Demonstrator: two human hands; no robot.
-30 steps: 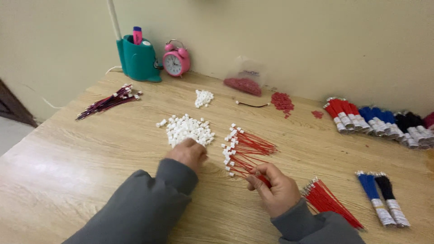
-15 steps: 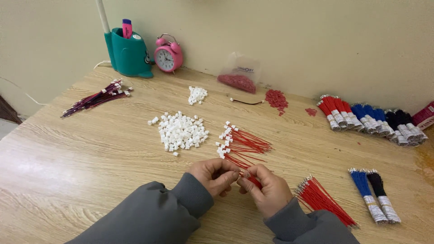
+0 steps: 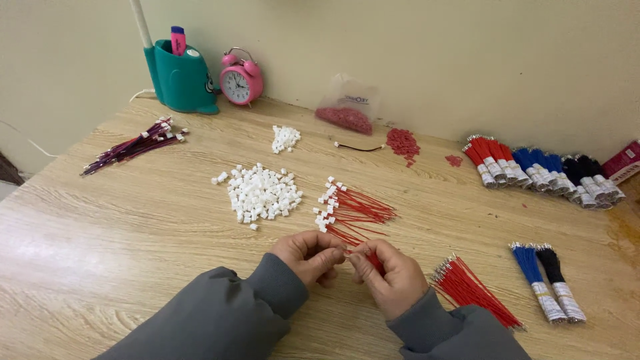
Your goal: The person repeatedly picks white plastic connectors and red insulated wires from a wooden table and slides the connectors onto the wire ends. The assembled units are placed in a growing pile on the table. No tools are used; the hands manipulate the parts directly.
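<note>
Hands: left hand (image 3: pixel 308 255), right hand (image 3: pixel 389 275) pinching red wire (image 3: pixel 371 259) together.

single head view, looking down, close over table (image 3: pixel 100 233).

Wooden worktop (image 3: pixel 100 233) carrying: teal pen holder (image 3: pixel 180 80) with pink marker (image 3: pixel 178 40); pink alarm clock (image 3: pixel 240 79) beside it; clear bag of red pieces (image 3: pixel 347 113) against the wall; loose red pieces (image 3: pixel 402 142); taped red, blue and black wire bundles (image 3: pixel 543 170) at right; dark wire bundle (image 3: pixel 130 147) at left.
</note>
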